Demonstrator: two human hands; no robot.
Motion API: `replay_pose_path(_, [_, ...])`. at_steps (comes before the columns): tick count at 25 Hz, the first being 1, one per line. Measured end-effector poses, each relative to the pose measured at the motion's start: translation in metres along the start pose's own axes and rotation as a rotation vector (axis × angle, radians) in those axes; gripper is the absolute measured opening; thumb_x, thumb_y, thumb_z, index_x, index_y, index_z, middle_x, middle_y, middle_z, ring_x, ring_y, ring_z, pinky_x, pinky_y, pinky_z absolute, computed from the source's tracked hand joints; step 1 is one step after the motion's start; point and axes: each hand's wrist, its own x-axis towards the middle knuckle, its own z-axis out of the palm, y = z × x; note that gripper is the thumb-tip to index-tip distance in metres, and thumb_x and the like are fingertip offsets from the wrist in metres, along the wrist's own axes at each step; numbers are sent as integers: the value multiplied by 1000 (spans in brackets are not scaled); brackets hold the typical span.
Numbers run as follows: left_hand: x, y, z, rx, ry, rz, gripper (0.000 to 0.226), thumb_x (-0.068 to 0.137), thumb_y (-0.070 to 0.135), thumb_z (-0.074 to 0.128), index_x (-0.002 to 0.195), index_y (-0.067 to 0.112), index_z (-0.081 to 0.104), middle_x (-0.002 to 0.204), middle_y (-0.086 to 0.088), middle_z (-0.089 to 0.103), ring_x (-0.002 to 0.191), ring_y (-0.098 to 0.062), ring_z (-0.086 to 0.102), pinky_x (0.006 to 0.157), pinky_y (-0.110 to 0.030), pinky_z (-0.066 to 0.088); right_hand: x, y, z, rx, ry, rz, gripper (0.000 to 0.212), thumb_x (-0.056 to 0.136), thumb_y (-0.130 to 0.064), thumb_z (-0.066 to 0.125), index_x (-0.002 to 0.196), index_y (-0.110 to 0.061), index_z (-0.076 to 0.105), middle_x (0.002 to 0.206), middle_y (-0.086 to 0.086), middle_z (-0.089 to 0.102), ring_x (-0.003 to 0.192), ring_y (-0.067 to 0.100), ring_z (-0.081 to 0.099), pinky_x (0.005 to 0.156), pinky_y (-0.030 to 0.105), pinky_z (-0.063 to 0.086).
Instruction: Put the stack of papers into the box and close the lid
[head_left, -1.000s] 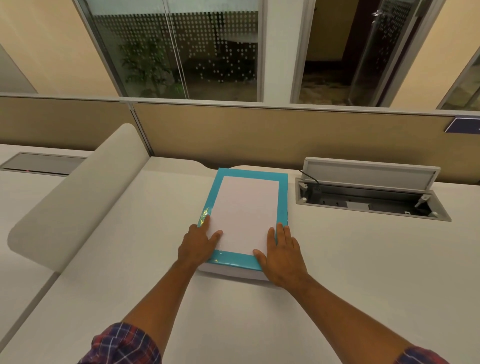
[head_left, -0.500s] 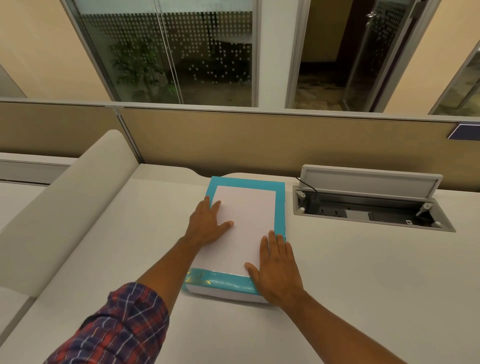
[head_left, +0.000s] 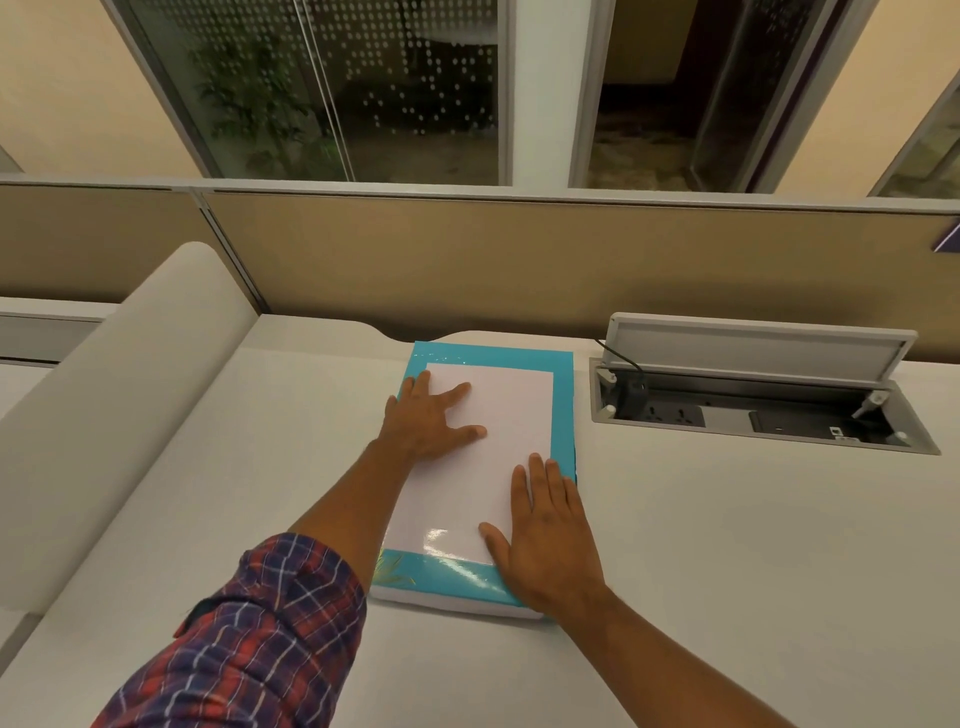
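A flat box with a turquoise-bordered lid and a white centre panel lies on the white desk, its lid down. My left hand rests flat on the lid's far left part, fingers spread. My right hand lies flat on the near right corner, fingers together and thumb out. Neither hand grips anything. The box's white base shows as a thin strip at the near edge. No papers are visible; the inside of the box is hidden.
An open cable hatch with sockets and a raised flap sits in the desk right of the box. A curved white divider runs along the left. A tan partition stands behind the desk, with glass walls above.
My left hand slid from the lid's near left corner up toward its far left part. My right hand stayed near the near right corner. The view moved closer.
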Motion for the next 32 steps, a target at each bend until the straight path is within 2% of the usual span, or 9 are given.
replay_pose_path(9, [-2, -5, 18, 63, 34, 38, 92, 91, 85, 33, 168, 39, 9, 179, -11, -6, 165, -41, -2, 132, -60, 7, -1, 0, 0, 8, -34, 10, 93, 97, -76, 17, 165, -16, -3, 175, 8, -12, 161, 33, -11, 129, 47, -5])
replay_pose_path(12, [-19, 3, 37, 68, 87, 63, 99, 88, 87, 11, 169, 30, 3, 179, -10, -10, 166, -37, -7, 135, -55, 3, -1, 5, 0, 20, -22, 16, 94, 97, -76, 16, 165, -14, -2, 175, 8, -9, 161, 33, -9, 129, 45, -5])
replay_pose_path(14, [-33, 4, 52, 52, 137, 100, 120, 70, 92, -20, 169, 27, -1, 179, -10, -12, 166, -34, -9, 135, -53, 1, 0, 6, 1, 28, -23, 11, 97, 93, -77, 9, 165, -14, -4, 175, 7, -10, 161, 31, -8, 127, 42, -7])
replay_pose_path(16, [-46, 6, 66, 33, 180, 144, 133, 60, 90, -35, 169, 24, 0, 179, -10, -11, 166, -33, -8, 135, -51, 1, -2, 10, 1, 30, -10, -10, 98, 89, -76, 3, 165, -15, -4, 175, 6, -9, 161, 29, -7, 125, 40, -8])
replay_pose_path(21, [-88, 32, 92, 14, 200, 203, 126, 68, 83, -37, 170, 18, 0, 179, -13, -9, 166, -32, -8, 135, -48, -4, -16, 39, -5, 20, 14, 16, 108, 79, -81, -14, 165, -15, -6, 175, 6, -9, 162, 29, -6, 129, 42, -4])
replay_pose_path(24, [-110, 49, 95, 32, 197, 222, 134, 61, 82, -43, 169, 13, -3, 178, -15, -12, 166, -33, -10, 135, -49, -4, -26, 60, -8, 23, -5, 57, 112, 74, -83, -18, 164, -17, -11, 175, 5, -14, 161, 28, -11, 130, 44, -5])
replay_pose_path(27, [-130, 62, 99, 61, 191, 238, 126, 66, 82, -36, 168, 15, -9, 178, -11, -17, 165, -32, -14, 133, -47, -11, -44, 82, -13, -9, 8, 98, 116, 71, -84, -25, 164, -17, -11, 173, 6, -19, 160, 29, -15, 129, 45, -6])
replay_pose_path(30, [-145, 79, 95, 92, 208, 209, 97, 94, 80, -1, 167, 18, -13, 177, -7, -22, 164, -32, -17, 124, -44, -23, -61, 106, -27, -47, 55, 152, 116, 72, -84, -27, 165, -17, -8, 171, 5, -21, 160, 31, -12, 130, 47, -3])
replay_pose_path(32, [-152, 96, 82, 87, 275, 224, 94, 100, 78, 15, 168, 19, -12, 177, -6, -22, 164, -32, -17, 118, -42, -31, -72, 119, -39, -69, 110, 158, 109, 81, -83, -19, 165, -16, -1, 172, 5, -15, 160, 34, -4, 130, 52, 5])
